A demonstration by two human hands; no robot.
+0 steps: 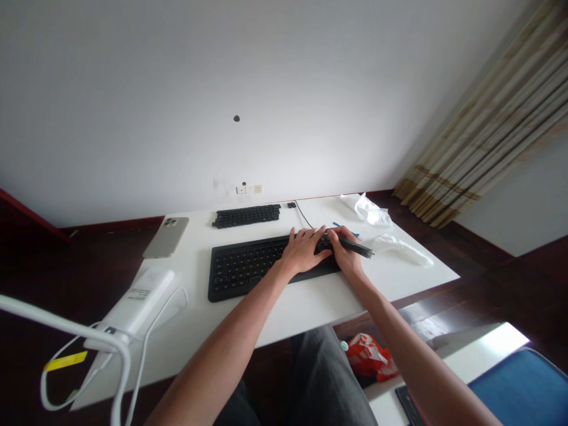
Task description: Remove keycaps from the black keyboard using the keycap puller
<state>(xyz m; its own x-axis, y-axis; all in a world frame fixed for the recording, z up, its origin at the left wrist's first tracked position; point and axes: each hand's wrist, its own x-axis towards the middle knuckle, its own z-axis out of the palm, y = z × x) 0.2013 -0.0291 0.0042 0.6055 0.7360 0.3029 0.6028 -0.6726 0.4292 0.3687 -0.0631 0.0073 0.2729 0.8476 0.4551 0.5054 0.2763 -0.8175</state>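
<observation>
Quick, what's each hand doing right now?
Left hand: open, fingers spread over the black keyboard.
Right hand: closed around a long dark thing; can't tell exactly what it is.

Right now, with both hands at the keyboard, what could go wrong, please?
The phone lies at the left edge of the table, so a bump might drop it. The black keys behind the keyboard look loose; pushing it back could scatter them. The long dark object in the right hand might slip.
</observation>
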